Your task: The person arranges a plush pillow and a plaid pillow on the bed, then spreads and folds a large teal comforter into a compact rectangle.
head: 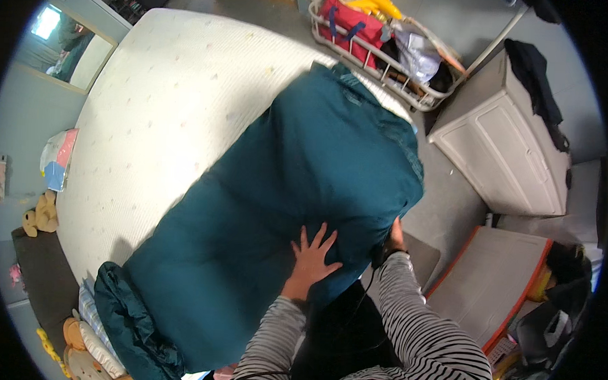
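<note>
A dark teal quilt (222, 222), folded into a long thick pad, lies across the near side of the bed. My left hand (314, 260) rests flat on top of it with fingers spread and nothing in them. At the quilt's right side edge is my right hand (396, 237), touching the fabric where creases gather; its fingers are mostly hidden, so I cannot tell whether they grip. Bunched teal fabric (133, 319) hangs in loose folds at the lower left end. Under the quilt, a pale patterned mattress (171, 105) shows at the upper left.
A white metal rail basket (383, 67) with a red bag (352, 28) stands beyond the bed. Right of me are a cream cabinet (506, 142) and a white box with orange edges (492, 277). Plush toys (43, 213) and a pillow (97, 346) line the left side.
</note>
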`<state>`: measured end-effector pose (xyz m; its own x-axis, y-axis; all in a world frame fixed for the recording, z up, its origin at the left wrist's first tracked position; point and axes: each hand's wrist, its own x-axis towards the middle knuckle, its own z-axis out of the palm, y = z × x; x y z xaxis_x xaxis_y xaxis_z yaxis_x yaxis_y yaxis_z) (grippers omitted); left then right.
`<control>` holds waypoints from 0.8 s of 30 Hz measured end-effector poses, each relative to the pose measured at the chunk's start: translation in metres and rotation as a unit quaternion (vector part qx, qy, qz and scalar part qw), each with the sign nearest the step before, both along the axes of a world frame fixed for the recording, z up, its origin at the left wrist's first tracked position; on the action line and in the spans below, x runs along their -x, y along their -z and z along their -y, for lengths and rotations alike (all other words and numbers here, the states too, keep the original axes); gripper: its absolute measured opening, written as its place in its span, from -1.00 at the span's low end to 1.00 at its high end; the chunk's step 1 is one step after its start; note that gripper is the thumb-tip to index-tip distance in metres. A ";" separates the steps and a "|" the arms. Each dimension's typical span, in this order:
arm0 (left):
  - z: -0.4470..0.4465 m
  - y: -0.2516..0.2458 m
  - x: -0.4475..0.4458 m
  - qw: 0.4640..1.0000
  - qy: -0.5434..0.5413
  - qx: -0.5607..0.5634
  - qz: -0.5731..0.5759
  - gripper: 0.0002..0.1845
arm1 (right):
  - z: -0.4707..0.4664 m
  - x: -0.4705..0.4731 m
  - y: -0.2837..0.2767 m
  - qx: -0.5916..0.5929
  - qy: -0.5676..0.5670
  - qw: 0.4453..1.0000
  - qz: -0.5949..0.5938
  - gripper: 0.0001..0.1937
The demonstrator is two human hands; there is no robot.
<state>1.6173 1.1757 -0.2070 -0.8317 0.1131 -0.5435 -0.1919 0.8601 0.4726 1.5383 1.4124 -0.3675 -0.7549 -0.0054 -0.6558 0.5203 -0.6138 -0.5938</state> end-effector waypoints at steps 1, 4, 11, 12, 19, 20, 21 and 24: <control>0.000 0.007 -0.007 0.999 -0.003 -0.001 -0.040 -0.15 | 0.000 0.003 0.011 0.053 -0.011 0.998 -0.028 -0.30; 0.000 0.031 -0.012 0.994 -0.016 -0.005 -0.104 -0.14 | -0.003 0.008 0.026 0.034 -0.006 0.999 -0.015 -0.36; -0.014 0.016 -0.030 0.989 -0.060 0.021 -0.133 -0.23 | -0.019 0.024 -0.057 -0.026 -0.017 0.999 0.031 -0.60; -0.018 0.006 -0.038 0.990 -0.074 -0.013 -0.122 -0.25 | -0.021 0.030 -0.074 -0.050 -0.028 0.997 0.046 -0.64; 0.004 -0.028 -0.098 0.989 -0.044 0.118 -0.072 -0.10 | -0.005 -0.001 -0.110 -0.241 0.045 0.969 -0.015 -0.66; 0.013 -0.025 -0.102 0.990 -0.032 0.132 -0.047 -0.04 | -0.006 -0.008 -0.107 -0.337 -0.017 0.938 0.076 -0.52; 0.019 -0.020 -0.107 0.992 -0.020 0.122 -0.032 -0.03 | -0.001 -0.014 -0.100 -0.315 -0.045 0.943 0.094 -0.45; 0.030 -0.001 -0.113 0.991 0.026 0.129 -0.035 0.03 | 0.007 -0.031 -0.079 -0.254 -0.133 0.955 0.068 -0.18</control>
<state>1.7305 1.1461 -0.2058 -0.8647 0.0219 -0.5018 -0.1180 0.9622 0.2454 1.5690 1.4050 -0.2880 -0.6788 0.1598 -0.7167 0.7114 -0.0987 -0.6958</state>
